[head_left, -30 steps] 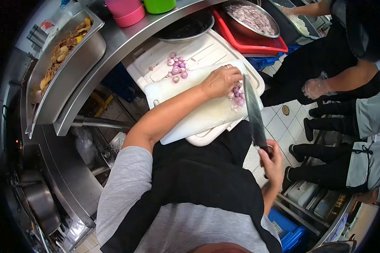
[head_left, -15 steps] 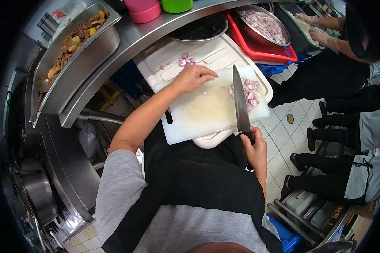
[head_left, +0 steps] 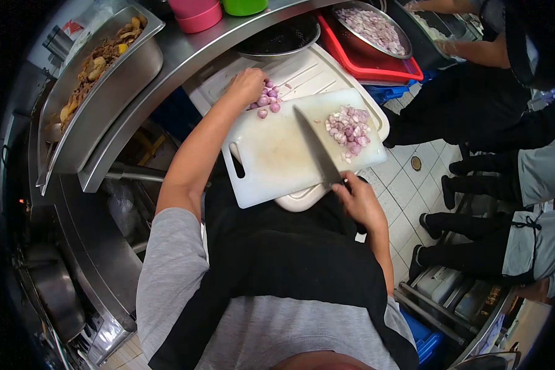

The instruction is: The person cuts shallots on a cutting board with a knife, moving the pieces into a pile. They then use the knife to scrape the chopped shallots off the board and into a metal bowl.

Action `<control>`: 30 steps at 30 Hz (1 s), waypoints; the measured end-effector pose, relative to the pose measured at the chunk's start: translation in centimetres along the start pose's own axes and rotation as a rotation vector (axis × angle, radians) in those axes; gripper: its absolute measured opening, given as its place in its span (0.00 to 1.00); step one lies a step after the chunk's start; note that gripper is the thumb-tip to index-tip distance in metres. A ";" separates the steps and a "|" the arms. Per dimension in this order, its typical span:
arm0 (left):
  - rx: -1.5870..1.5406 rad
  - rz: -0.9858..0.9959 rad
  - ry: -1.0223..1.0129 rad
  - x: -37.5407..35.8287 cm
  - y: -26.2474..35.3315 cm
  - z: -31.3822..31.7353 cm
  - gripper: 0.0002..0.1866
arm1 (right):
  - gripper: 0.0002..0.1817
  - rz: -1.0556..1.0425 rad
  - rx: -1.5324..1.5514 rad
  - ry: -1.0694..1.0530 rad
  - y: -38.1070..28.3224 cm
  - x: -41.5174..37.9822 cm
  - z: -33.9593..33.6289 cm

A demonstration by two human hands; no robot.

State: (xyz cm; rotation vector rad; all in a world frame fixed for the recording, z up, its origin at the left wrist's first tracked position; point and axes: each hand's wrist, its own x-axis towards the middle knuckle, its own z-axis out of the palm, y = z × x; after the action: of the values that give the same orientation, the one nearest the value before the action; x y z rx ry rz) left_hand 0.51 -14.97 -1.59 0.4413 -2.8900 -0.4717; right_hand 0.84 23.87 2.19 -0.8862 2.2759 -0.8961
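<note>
My right hand (head_left: 359,198) grips the handle of a large kitchen knife (head_left: 317,147). The blade slants over the middle of a white cutting board (head_left: 271,163), pointing away from me. Right of the blade lies a heap of cut shallots (head_left: 349,127). At the board's far left edge my left hand (head_left: 248,86) curls down against a cluster of whole peeled shallots (head_left: 268,98), its fingertips hidden. A few of these shallots rest on the board's edge.
Beneath the board is a white ribbed tray (head_left: 299,68). Beyond stand a black colander (head_left: 280,40) and a bowl of sliced shallots (head_left: 373,31) over a red basket (head_left: 364,71). A steel pan of food (head_left: 98,74) stands left. People stand at the right, one with gloved hands.
My left hand has moved left and back from above the board to the whole shallots, which have shifted toward the board. The knife has swung left, off the cut heap.
</note>
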 end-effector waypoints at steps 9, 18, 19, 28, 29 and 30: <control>-0.494 0.083 0.069 -3.7 7.4 0.7 0.11 | 0.18 0.091 -0.009 0.253 -0.5 -2.9 -2.1; -0.355 0.209 0.065 -9.4 10.6 3.4 0.11 | 0.15 -0.004 -0.320 0.139 -1.5 -1.2 -1.4; -0.372 0.180 0.045 -9.6 10.6 3.0 0.12 | 0.15 0.002 -0.315 0.142 -1.5 -1.0 -1.2; -0.400 0.395 0.067 -9.7 10.4 3.0 0.10 | 0.12 -0.158 -0.534 0.106 -1.4 2.3 -0.3; -0.387 0.412 0.086 -9.6 10.6 3.2 0.10 | 0.12 -0.165 -0.558 0.075 -1.6 2.7 -0.7; -0.390 0.417 0.083 -9.3 10.7 3.5 0.10 | 0.12 -0.171 -0.581 0.045 -2.0 3.0 -1.0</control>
State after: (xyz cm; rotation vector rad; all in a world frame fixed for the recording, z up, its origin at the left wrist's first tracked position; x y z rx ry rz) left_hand 5.70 -1.33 -2.48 -0.1922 -2.6123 -0.8850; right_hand -1.03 20.89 3.64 -1.3293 2.5738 -0.3087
